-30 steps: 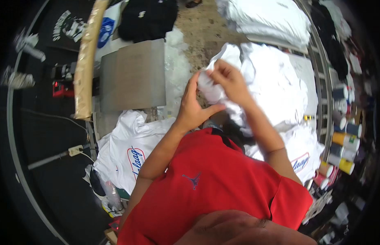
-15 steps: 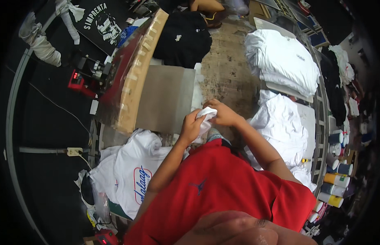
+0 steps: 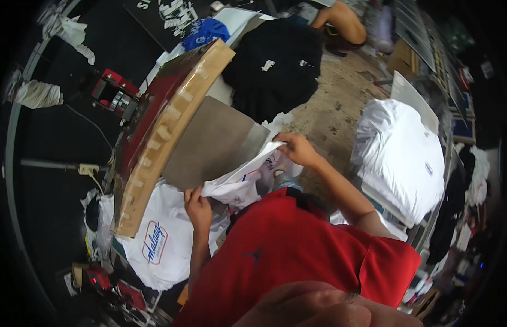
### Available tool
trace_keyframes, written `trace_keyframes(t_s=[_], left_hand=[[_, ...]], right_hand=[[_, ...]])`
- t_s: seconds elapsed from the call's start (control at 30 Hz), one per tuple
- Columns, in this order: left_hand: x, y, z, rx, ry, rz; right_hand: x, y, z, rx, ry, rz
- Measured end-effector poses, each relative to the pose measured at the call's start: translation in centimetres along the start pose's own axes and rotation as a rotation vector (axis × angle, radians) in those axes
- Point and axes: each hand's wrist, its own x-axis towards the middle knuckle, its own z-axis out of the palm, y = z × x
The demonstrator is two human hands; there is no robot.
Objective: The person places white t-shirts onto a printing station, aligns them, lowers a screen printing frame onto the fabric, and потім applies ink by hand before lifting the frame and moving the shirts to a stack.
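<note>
A white T-shirt (image 3: pixel 227 187) with a blue and red print hangs stretched between my hands along the near edge of a grey press plate (image 3: pixel 210 141). My left hand (image 3: pixel 199 210) pinches one end of its edge near the plate's lower left corner. At the plate's right corner, my right hand (image 3: pixel 297 150) grips the other end, with its fingers closed on the cloth. The lower folds of the shirt droop toward my body, and part of the print is hidden in them. Beside the plate, the tape-edged upper part of the heat press (image 3: pixel 169 125) stands raised.
Another printed white shirt (image 3: pixel 158 240) lies at lower left. To the right is a stack of white shirts (image 3: pixel 403 155). Black garments (image 3: pixel 275 65) lie beyond the press. Farther back, another person (image 3: pixel 343 24) bends low. A red control box (image 3: pixel 113 92) sits at left.
My hands have moved apart, the left going down and left. The bunched white cloth is now spread into a stretched shirt with its print showing. My view has turned.
</note>
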Motion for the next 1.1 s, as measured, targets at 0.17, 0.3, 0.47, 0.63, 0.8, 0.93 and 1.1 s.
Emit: trace_keyframes(t_s=[0.17, 0.3, 0.47, 0.63, 0.8, 0.93, 1.1], left_hand=[[-3.2, 0.7, 1.1, -0.151, 0.168, -0.3], [-6.9, 1.2, 1.4, -0.381, 0.238, -0.497], [-6.6, 5.8, 3.0, -0.455, 0.221, -0.562], [-7.5, 2.9, 2.6, -0.096, 0.018, -0.283], [-12.9, -3.5, 4.3, -0.157, -0.043, -0.48], [-13.3, -2.9, 3.2, -0.43, 0.184, -0.486], [-8.1, -1.9, -1.8, -0.189, 0.343, -0.544]], right_hand=[[5.0, -3.6, -3.8, -0.029, -0.492, -0.158], [7.7, 2.1, -6.1, -0.575, -0.891, -0.148], [9.6, 0.1, -7.3, -0.271, -0.623, -0.24], [9.6, -1.9, -3.3, 0.088, -0.553, -0.192], [10.1, -6.6, -3.2, -0.209, -0.83, -0.009], [12.1, -1.7, -4.7, -0.671, -0.871, -0.357], [15.6, -0.5, -4.9, -0.072, -0.41, -0.228]])
